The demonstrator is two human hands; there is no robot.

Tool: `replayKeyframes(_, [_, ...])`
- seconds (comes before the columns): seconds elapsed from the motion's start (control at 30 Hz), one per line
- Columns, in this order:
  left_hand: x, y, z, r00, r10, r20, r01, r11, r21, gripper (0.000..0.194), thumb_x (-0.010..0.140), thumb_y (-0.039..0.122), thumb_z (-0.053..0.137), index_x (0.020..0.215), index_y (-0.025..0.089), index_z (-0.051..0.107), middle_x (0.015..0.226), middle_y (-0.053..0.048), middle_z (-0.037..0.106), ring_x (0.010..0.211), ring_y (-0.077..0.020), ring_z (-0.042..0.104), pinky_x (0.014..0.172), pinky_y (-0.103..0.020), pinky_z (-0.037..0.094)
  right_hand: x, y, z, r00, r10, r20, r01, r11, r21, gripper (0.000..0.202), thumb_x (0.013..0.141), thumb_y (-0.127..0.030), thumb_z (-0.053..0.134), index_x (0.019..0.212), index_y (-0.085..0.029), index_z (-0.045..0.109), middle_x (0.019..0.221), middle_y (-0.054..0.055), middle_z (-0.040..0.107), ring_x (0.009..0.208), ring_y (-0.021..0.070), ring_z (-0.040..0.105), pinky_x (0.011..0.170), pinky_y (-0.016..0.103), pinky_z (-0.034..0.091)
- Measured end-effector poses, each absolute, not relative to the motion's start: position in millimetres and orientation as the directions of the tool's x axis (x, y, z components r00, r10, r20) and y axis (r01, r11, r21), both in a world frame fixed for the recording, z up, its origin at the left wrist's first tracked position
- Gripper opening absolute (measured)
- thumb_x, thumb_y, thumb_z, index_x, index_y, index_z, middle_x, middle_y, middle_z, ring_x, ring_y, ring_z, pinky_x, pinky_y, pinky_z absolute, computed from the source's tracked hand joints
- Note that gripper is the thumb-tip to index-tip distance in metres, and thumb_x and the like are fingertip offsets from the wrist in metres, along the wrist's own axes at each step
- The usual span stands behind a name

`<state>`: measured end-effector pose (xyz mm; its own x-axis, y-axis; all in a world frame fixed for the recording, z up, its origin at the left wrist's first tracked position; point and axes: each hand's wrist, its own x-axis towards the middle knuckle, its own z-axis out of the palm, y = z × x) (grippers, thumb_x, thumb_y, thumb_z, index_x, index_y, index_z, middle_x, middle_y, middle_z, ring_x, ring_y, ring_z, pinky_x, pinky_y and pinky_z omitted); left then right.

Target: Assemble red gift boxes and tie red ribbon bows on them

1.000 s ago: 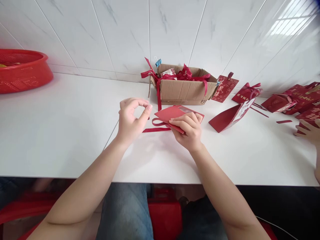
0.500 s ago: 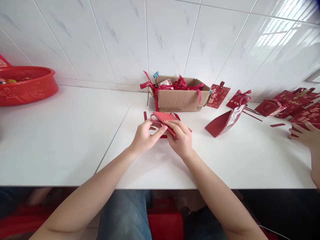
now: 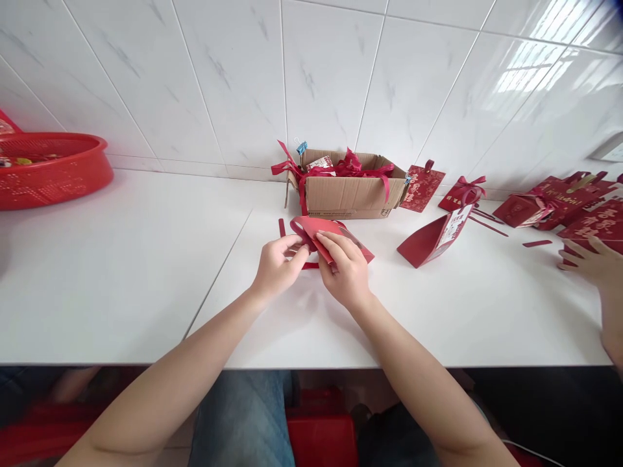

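Observation:
A folded red paper box (image 3: pixel 354 242) is gripped by my right hand (image 3: pixel 344 267), its fingers over the top face and the thumb beneath. At the box's left end, my left hand (image 3: pixel 279 267) pinches a dark red ribbon (image 3: pixel 298 228) that loops there. Part of the ribbon lies on the table under the hands. The fingers hide where ribbon and box meet.
Behind the hands stands a cardboard box (image 3: pixel 348 194) of red ribbons. An open red box (image 3: pixel 428 243) is to the right, with finished red boxes (image 3: pixel 523 209) farther off. Another person's hand (image 3: pixel 594 259) is at far right. A red basket (image 3: pixel 58 181) sits far left.
My right hand has shifted slightly left, and the red box shows more of its top face. My left thumb has drawn back from the box's front edge to the ribbon.

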<state>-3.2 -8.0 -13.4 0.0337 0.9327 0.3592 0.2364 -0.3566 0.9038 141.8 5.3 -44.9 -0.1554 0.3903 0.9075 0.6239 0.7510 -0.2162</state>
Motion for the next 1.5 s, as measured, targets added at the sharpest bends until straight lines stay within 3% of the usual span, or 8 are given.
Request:
replayKeyframes(0.37, [-6,-5,-17,-0.008,0.948,0.318,0.23,-0.307,0.923,0.015,0.077,0.027,0.058,0.071,0.015,0.066,0.072,-0.004,0.067,0.071,-0.0181,0.064,0.065,-0.027,0.052,142,2,-45,-0.159,0.424,0.892,0.608,0.754,-0.25,0.043,0.081,-0.006,0.046,0.118,-0.022,0.059,0.114,0.009,0.068,0.104,0.0216,0.064,0.085,0.038,0.055])
replayKeyframes(0.63, [-6,-1,-16,0.011,0.961,0.275,0.168,-0.273,0.947,0.018,0.078,0.03,0.057,0.072,0.016,0.066,0.076,-0.006,0.069,0.074,-0.0182,0.064,0.073,-0.03,0.053,150,6,-40,-0.063,0.448,0.892,0.607,0.727,-0.322,0.036,0.087,-0.01,0.044,0.117,-0.023,0.059,0.112,0.009,0.068,0.103,0.0215,0.064,0.086,0.038,0.053])
replayKeyframes(0.87, [-14,10,-16,-0.095,0.978,0.187,0.15,-0.172,0.974,0.016,0.073,0.026,0.055,0.07,0.016,0.067,0.074,-0.004,0.068,0.068,-0.0164,0.063,0.073,-0.032,0.052,164,16,-36,0.081,0.479,0.874,0.648,0.641,-0.412,0.031,0.09,-0.015,0.041,0.114,-0.022,0.061,0.11,0.011,0.068,0.102,0.0225,0.064,0.085,0.04,0.051])
replayKeyframes(1.1, [-36,33,-12,-0.336,0.936,0.107,0.055,-0.094,0.994,0.014,0.066,0.027,0.053,0.062,0.016,0.062,0.06,-0.001,0.06,0.056,-0.0134,0.058,0.064,-0.028,0.049,182,23,-31,0.285,0.307,0.908,0.699,0.582,-0.416,0.021,0.09,-0.022,0.048,0.106,-0.022,0.063,0.096,0.008,0.071,0.088,0.022,0.067,0.086,0.043,0.048])
replayKeyframes(1.17, [-44,39,-13,-0.377,0.923,0.08,0.098,-0.046,0.994,0.015,0.065,0.028,0.053,0.063,0.016,0.062,0.061,-0.001,0.061,0.059,-0.0143,0.059,0.064,-0.028,0.047,186,21,-28,0.336,0.299,0.893,0.647,0.616,-0.45,0.019,0.09,-0.025,0.051,0.105,-0.021,0.062,0.097,0.009,0.07,0.088,0.022,0.067,0.083,0.042,0.05])
replayKeyframes(1.23, [-53,43,-16,-0.377,0.92,0.108,0.261,-0.006,0.965,0.016,0.066,0.029,0.053,0.063,0.017,0.063,0.063,-0.003,0.062,0.061,-0.0162,0.059,0.063,-0.028,0.045,188,19,-24,0.384,0.335,0.86,0.554,0.662,-0.505,0.017,0.09,-0.027,0.053,0.104,-0.021,0.061,0.097,0.008,0.068,0.088,0.0212,0.066,0.078,0.038,0.052])
replayKeyframes(1.37, [-65,49,-25,-0.228,0.965,0.128,0.69,0.067,0.721,0.017,0.067,0.032,0.054,0.06,0.02,0.063,0.058,-0.005,0.061,0.059,-0.02,0.054,0.057,-0.029,0.036,193,21,-21,0.465,0.397,0.791,0.393,0.709,-0.586,0.018,0.087,-0.031,0.057,0.102,-0.02,0.056,0.093,0.007,0.063,0.084,0.0191,0.064,0.07,0.033,0.054])
replayKeyframes(1.5, [-66,54,-34,-0.122,0.99,0.066,0.713,0.041,0.7,0.023,0.073,0.032,0.046,0.063,0.021,0.064,0.063,-0.005,0.063,0.06,-0.0208,0.056,0.057,-0.029,0.037,195,25,-24,0.48,0.441,0.758,0.345,0.7,-0.625,0.021,0.086,-0.034,0.056,0.103,-0.021,0.054,0.096,0.007,0.06,0.084,0.0186,0.063,0.07,0.033,0.053])
